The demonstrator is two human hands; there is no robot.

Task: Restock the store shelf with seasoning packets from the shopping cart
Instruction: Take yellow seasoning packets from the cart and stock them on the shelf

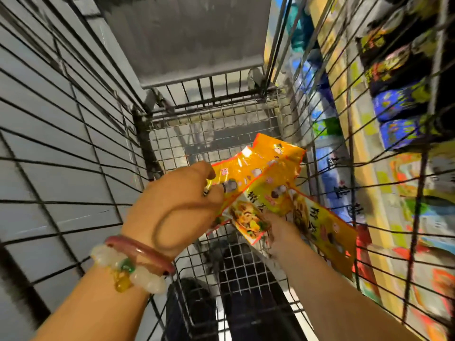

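Observation:
Inside the wire shopping cart (216, 134) I hold a fan of yellow-orange seasoning packets (268, 178) with red edges and food pictures. My left hand (177, 200), with bracelets at the wrist, pinches the packets' left side between thumb and fingers. My right hand (278, 230) grips them from below, its fingers mostly hidden behind the packets. Another yellow packet (327, 232) hangs lower right by my right forearm. The whole view is blurred by motion.
The store shelf (398, 99) runs along the right, beyond the cart's wire side, stocked with blue, black and yellow packets. Grey floor tiles lie to the left. The cart's grey front panel (197, 38) stands ahead. Dark shoes show below the cart's mesh floor.

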